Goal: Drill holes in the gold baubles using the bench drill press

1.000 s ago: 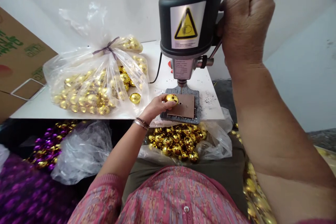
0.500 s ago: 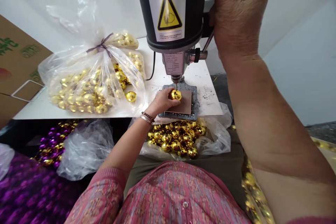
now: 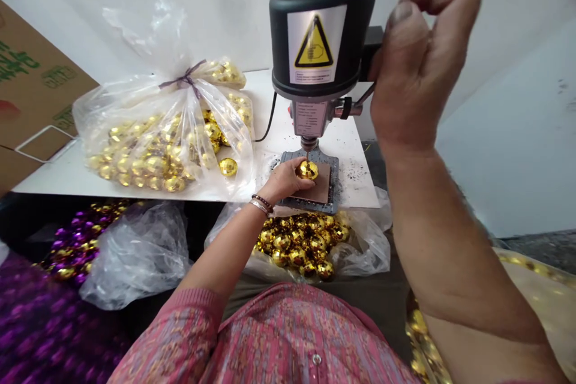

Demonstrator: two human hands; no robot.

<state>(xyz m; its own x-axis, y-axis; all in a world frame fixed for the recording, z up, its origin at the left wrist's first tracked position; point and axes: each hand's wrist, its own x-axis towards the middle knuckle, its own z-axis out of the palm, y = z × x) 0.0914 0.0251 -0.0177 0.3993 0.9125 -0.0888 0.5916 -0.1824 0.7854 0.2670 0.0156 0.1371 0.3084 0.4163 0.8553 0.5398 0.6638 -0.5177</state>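
Note:
My left hand pinches a faceted gold ball and holds it on the brown pad of a small drill press, right under the chuck. The black motor head carries a yellow warning label. My right hand is raised at the right side of the head, its fingers curled round the feed lever, whose end is hidden behind the palm. The index finger is lifted a little.
A tied clear bag of gold balls lies on the white table, one loose gold ball beside it. An open bag of gold balls rests on my lap. Purple beads, a crumpled plastic bag and a cardboard box are at the left.
My left hand slid the gold ball from the pad's edge to under the chuck. The bit touched the ball half a second ago; now it sits higher and my right-hand grip has loosened.

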